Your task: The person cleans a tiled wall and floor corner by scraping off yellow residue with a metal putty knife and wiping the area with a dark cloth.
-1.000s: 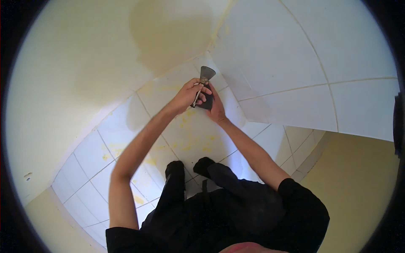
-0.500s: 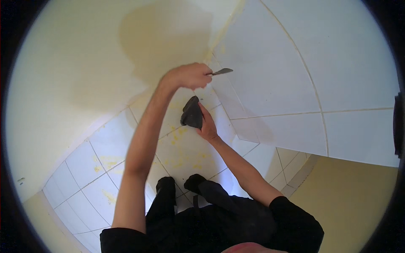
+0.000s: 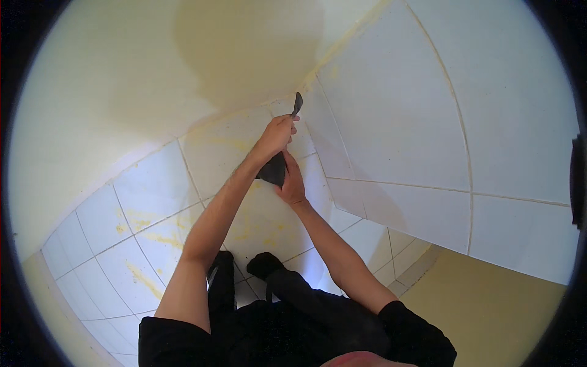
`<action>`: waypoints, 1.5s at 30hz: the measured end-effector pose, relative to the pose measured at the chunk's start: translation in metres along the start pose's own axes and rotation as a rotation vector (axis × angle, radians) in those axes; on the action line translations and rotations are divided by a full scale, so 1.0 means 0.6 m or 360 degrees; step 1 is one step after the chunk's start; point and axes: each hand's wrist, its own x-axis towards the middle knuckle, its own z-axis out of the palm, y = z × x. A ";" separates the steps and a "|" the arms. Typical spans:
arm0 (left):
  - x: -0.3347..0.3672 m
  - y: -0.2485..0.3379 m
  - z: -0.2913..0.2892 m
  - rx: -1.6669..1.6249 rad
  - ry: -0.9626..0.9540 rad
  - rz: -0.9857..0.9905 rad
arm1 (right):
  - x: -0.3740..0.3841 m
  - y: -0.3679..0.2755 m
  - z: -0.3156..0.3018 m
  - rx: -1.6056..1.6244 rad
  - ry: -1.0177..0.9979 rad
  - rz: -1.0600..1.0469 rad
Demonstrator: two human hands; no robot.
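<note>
In my left hand (image 3: pixel 279 136) is a small dark spatula (image 3: pixel 298 103), fingers closed on its handle and blade pointing up toward the corner where the cream wall meets the tiled wall. The blade looks close to that corner; whether it touches cannot be told. Just below, my right hand (image 3: pixel 294 181) grips a soft black bowl (image 3: pixel 273 170), thumb and fingers around its side. My left hand and wrist cover the bowl's upper part, so its contents are hidden.
Large white tiles (image 3: pixel 403 122) cover the wall on the right, with yellowish filler along their seams. A cream wall (image 3: pixel 122 79) rises at the left. Yellow smears (image 3: pixel 143 278) mark the white floor tiles (image 3: pixel 153 183). My feet (image 3: pixel 265 265) stand on the floor below.
My left hand has come down, closer to the bowl, and the spatula has swung from pointing right to pointing up. The bowl is now partly covered. The view has shifted slightly.
</note>
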 end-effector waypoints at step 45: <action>-0.025 0.020 0.109 0.1177 0.0589 0.0753 | -0.034 0.059 0.031 0.0065 -0.0273 0.0176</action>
